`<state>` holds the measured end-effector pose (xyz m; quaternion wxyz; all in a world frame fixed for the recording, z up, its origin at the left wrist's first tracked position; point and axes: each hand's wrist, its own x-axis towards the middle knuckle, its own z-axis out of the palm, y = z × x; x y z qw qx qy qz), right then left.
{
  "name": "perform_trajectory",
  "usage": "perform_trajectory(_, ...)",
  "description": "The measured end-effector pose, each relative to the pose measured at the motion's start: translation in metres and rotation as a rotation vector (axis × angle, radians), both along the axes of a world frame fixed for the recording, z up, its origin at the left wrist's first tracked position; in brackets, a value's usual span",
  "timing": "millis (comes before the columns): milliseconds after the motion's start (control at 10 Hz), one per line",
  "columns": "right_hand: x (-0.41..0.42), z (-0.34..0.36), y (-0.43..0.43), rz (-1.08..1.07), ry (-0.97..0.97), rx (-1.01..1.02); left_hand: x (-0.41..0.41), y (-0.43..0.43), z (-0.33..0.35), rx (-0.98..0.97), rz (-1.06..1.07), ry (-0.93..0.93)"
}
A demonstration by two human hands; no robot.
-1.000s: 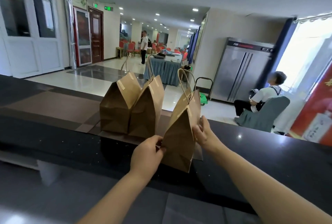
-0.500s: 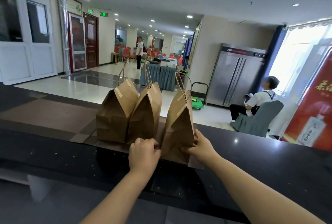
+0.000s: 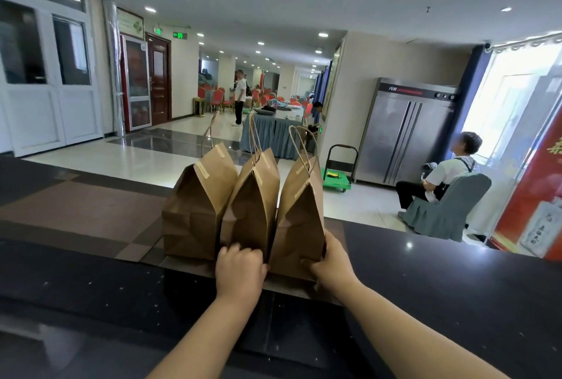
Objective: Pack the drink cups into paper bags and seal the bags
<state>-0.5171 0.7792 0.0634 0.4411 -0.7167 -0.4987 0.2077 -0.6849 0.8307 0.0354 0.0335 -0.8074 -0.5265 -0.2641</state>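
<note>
Three brown paper bags with twine handles stand in a row on the dark counter (image 3: pixel 441 281), their tops folded and taped shut. The left bag (image 3: pixel 194 211) and middle bag (image 3: pixel 252 205) stand on their own. The right bag (image 3: pixel 299 220) stands upright next to the middle one. My left hand (image 3: pixel 240 269) is closed at the bottom left corner of the right bag, between it and the middle bag. My right hand (image 3: pixel 331 260) grips its lower right edge. No drink cups show; the bags hide what is inside.
Beyond the counter lies an open hall floor. A person sits on a covered chair (image 3: pixel 447 211) at the right, near a steel cabinet (image 3: pixel 401 132). A green trolley (image 3: pixel 337 177) stands behind the bags. Another person stands far back by a skirted table (image 3: pixel 273 132).
The right bag was tilted and lifted off the counter a second ago. It has come down and forward and now stands upright beside the middle bag, with both hands low on its base.
</note>
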Motion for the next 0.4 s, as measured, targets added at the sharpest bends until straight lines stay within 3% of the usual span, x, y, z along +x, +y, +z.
perform_trajectory(400,0.005,0.0,-0.037,0.031,-0.013,-0.245,-0.008,-0.019,0.006,-0.028,-0.075,0.004)
